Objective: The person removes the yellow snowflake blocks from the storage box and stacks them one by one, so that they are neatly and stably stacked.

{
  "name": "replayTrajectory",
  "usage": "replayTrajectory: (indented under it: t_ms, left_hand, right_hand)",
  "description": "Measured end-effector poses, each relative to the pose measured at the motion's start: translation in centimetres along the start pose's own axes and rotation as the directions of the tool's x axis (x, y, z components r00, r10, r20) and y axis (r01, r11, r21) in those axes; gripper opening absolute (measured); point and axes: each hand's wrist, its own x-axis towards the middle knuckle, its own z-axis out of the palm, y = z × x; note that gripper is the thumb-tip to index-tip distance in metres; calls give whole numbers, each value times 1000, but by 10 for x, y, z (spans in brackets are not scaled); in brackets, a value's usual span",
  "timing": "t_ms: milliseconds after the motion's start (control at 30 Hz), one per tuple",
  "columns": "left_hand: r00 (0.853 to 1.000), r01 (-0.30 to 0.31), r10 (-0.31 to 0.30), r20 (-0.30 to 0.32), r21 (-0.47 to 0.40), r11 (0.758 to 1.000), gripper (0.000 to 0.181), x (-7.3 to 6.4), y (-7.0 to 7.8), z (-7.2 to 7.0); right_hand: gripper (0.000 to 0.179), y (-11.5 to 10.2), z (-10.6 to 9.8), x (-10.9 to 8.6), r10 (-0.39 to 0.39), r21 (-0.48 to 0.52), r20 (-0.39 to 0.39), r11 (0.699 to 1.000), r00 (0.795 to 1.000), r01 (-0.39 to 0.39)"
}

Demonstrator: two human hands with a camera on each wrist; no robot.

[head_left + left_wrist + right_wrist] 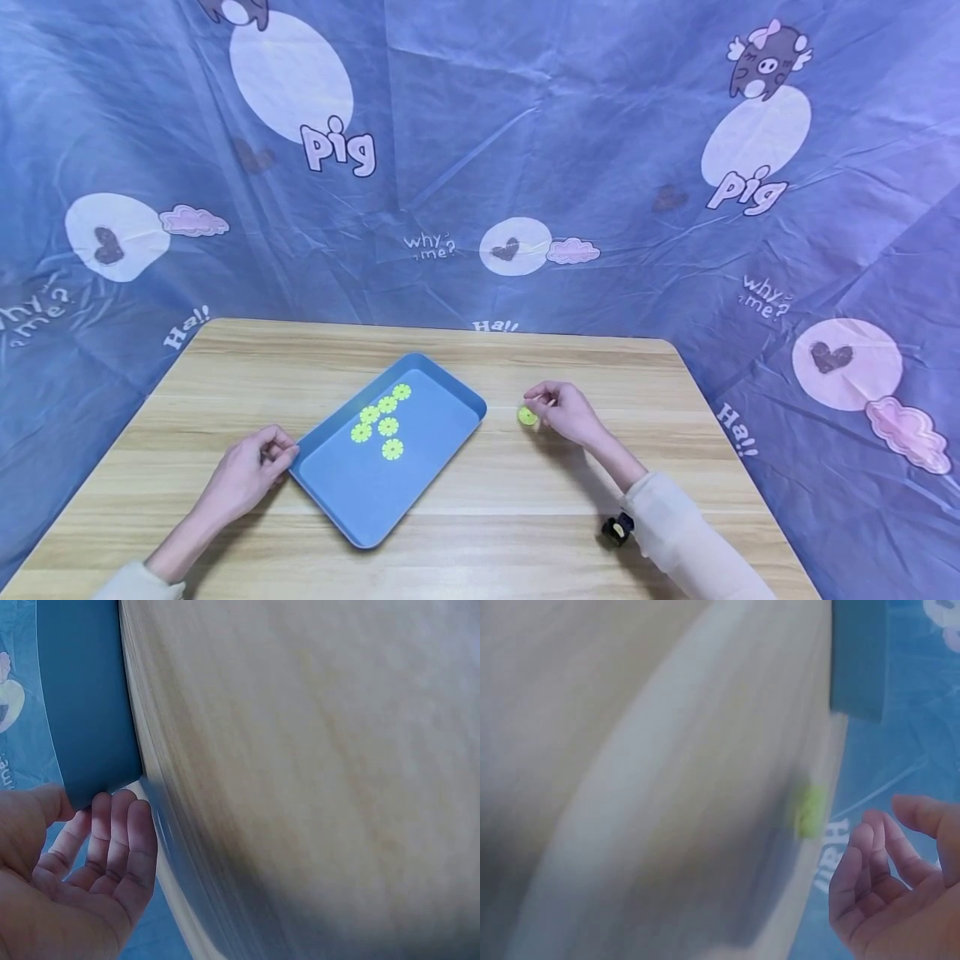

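A blue tray (420,483) lies slantwise on the table, with several yellow-green notched discs (392,449) scattered on its floor. At its left corner my left hand (251,471) pinches the edge; in the left wrist view the thumb is on one side of the tray wall (90,697) and the fingers curl under its lower edge. To the right of the tray, one more yellow-green disc (527,416) is on the table. My right hand (566,412) hovers over it, the fingers loosely bent. In the right wrist view the blurred disc (807,811) sits apart from the fingertips.
The light wooden table (480,554) reaches back to a blue printed cloth (450,167) hung behind and at both sides. A small black device (617,529) is at my right sleeve.
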Motion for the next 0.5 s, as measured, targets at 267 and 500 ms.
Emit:
replayTrajectory:
  t_ms: [267,500]
  left_hand:
    - [1000,7,-7,3,1,1000,7,0,-1,0]
    - [1000,19,-19,14,-1,1000,7,0,1,-1]
  right_hand:
    - [20,-25,13,1,-61,-15,-14,998,998,61]
    - [13,-44,30,4,-141,-75,-37,988,989,138]
